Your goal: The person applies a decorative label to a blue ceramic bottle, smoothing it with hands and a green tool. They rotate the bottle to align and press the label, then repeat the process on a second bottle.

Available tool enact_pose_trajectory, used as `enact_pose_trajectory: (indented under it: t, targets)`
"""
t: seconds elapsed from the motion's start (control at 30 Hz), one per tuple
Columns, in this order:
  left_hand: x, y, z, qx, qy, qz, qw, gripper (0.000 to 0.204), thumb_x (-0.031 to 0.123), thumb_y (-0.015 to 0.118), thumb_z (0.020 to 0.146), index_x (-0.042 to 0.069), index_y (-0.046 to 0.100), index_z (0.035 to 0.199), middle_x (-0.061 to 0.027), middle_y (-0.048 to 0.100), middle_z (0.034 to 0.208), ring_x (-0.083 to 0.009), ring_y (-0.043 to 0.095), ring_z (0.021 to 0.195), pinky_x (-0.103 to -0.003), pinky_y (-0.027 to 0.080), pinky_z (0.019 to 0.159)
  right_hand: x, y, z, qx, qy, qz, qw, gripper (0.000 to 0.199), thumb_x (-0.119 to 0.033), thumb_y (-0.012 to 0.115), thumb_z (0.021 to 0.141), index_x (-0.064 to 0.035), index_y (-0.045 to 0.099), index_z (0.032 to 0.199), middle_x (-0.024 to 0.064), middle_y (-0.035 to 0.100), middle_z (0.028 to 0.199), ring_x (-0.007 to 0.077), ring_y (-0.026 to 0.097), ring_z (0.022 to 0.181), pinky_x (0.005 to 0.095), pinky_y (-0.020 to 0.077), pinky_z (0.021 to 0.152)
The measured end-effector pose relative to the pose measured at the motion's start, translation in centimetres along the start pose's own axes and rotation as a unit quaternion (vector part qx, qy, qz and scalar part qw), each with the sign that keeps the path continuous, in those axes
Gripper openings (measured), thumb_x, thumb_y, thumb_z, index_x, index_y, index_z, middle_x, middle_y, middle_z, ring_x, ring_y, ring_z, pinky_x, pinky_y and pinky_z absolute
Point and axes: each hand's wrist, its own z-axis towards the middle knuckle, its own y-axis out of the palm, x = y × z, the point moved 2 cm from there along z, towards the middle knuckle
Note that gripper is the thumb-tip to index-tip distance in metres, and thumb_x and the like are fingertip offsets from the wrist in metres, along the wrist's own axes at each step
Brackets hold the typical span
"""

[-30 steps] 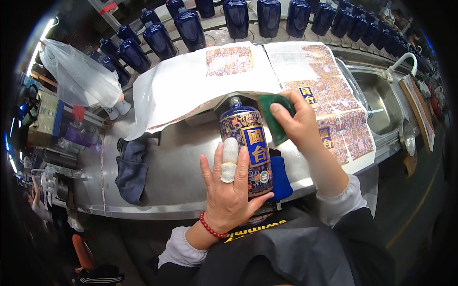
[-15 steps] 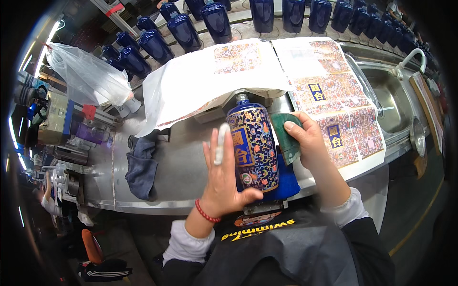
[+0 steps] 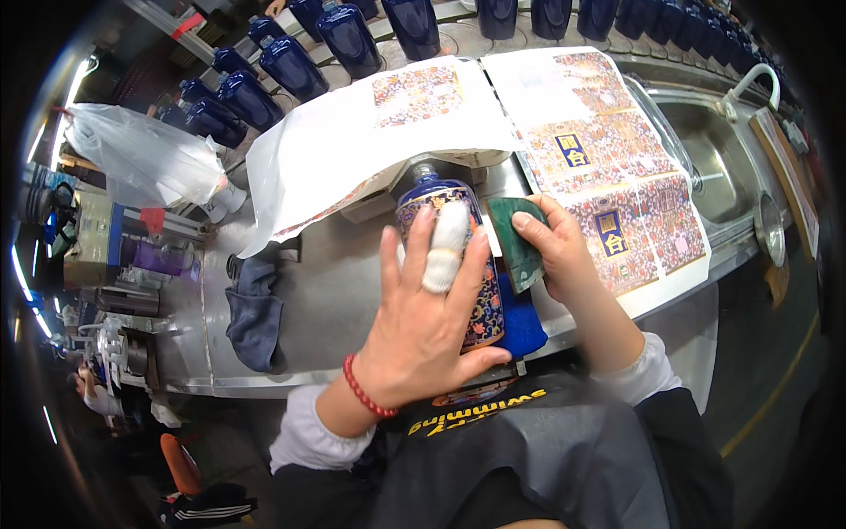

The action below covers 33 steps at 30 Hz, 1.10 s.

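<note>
a metal table (image 3: 326, 309) curves in front of a person in a dark apron (image 3: 582, 441) and white sleeves. a large pale sheet (image 3: 308, 150) covers its far middle, its near edge lifted, and a patterned sheet (image 3: 608, 132) lies to the right of it, beside a sink (image 3: 696, 181) with a white tap (image 3: 765, 75). beyond the sheets stand rows of plain dark blue bottles (image 3: 348, 40); a clear plastic bag (image 3: 141, 141) is at the far left.

the flower-patterned blue bottle (image 3: 485, 309) is at the table's near edge, in front of the pale sheet, its neck pointing away from the person. a grey cloth (image 3: 254, 317) lies left of it.

the left hand (image 3: 423, 322) is laid over the bottle's front, fingers spread wide and thumb stretched out near the base. the right hand (image 3: 560, 247), just right of the bottle, pinches a green pad (image 3: 514, 256) between thumb and fingers. a blue cloth (image 3: 526, 326) shows beside the bottle's lower right side. smaller are the left hand's red bead bracelet (image 3: 363, 392) and white finger cover (image 3: 448, 247).
</note>
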Motion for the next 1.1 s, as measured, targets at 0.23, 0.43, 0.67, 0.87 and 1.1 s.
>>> enact_pose_trajectory:
  t: [0.23, 0.43, 0.67, 0.87, 1.1]
  targets:
    - [-1.5, 4.9, -4.6, 0.130, -0.059, -0.104, 0.984, 0.129, 0.041, 0.091, 0.070, -0.011, 0.011, 0.158, -0.0271, 0.051, 0.145, -0.0450, 0.044, 0.141, -0.057, 0.003, 0.123, 0.1, 0.4, -0.7, -0.033, 0.026, 0.038, 0.998, 0.018, -0.013, 0.063, 0.100, -0.0015, 0.059, 0.114, 0.0057, 0.070, 0.100, 0.0075, 0.066, 0.084, 0.0228, 0.0554, 0.074]
    - [-1.7, 5.9, -5.2, 0.144, -0.077, -0.060, 0.985, 0.131, 0.056, 0.084, 0.073, -0.010, 0.010, 0.158, -0.0348, 0.025, 0.159, -0.0489, 0.025, 0.150, -0.060, 0.001, 0.122, 0.6, 1.0, -0.9, -0.024, 0.001, -0.038, 0.999, 0.020, -0.018, 0.065, 0.100, -0.0018, 0.060, 0.112, 0.0028, 0.067, 0.096, 0.0055, 0.061, 0.084, 0.0216, 0.0518, 0.075]
    - [0.8, 4.5, -3.6, 0.082, 0.041, 0.037, 0.995, 0.125, 0.089, 0.039, 0.082, -0.008, 0.020, 0.158, -0.0262, 0.026, 0.163, -0.0459, 0.013, 0.154, -0.059, -0.004, 0.122, 0.2, 0.9, -1.1, -0.020, -0.037, -0.122, 0.992, 0.021, -0.021, 0.064, 0.101, -0.0021, 0.059, 0.108, 0.0011, 0.063, 0.092, 0.0044, 0.056, 0.081, 0.0208, 0.0484, 0.072]
    - [-2.0, 3.7, -2.6, 0.155, -0.094, -0.026, 0.983, 0.129, 0.092, 0.035, 0.080, -0.009, 0.018, 0.158, -0.0289, 0.028, 0.162, -0.0470, 0.006, 0.155, -0.061, -0.008, 0.120, 0.0, 1.1, -1.1, -0.018, -0.048, -0.154, 0.987, 0.022, -0.021, 0.064, 0.101, -0.0019, 0.058, 0.108, 0.0012, 0.063, 0.091, 0.0048, 0.056, 0.082, 0.0213, 0.0484, 0.072]
    - [-1.7, 2.8, -1.1, 0.107, -0.051, 0.020, 0.993, 0.127, 0.091, 0.034, 0.082, -0.010, 0.021, 0.157, -0.0304, 0.032, 0.159, -0.0494, 0.007, 0.153, -0.063, -0.007, 0.119, 0.3, 0.9, -1.1, -0.008, -0.047, -0.170, 0.984, 0.021, -0.021, 0.064, 0.101, -0.0025, 0.058, 0.108, 0.0010, 0.063, 0.092, 0.0051, 0.056, 0.082, 0.0219, 0.0479, 0.072]
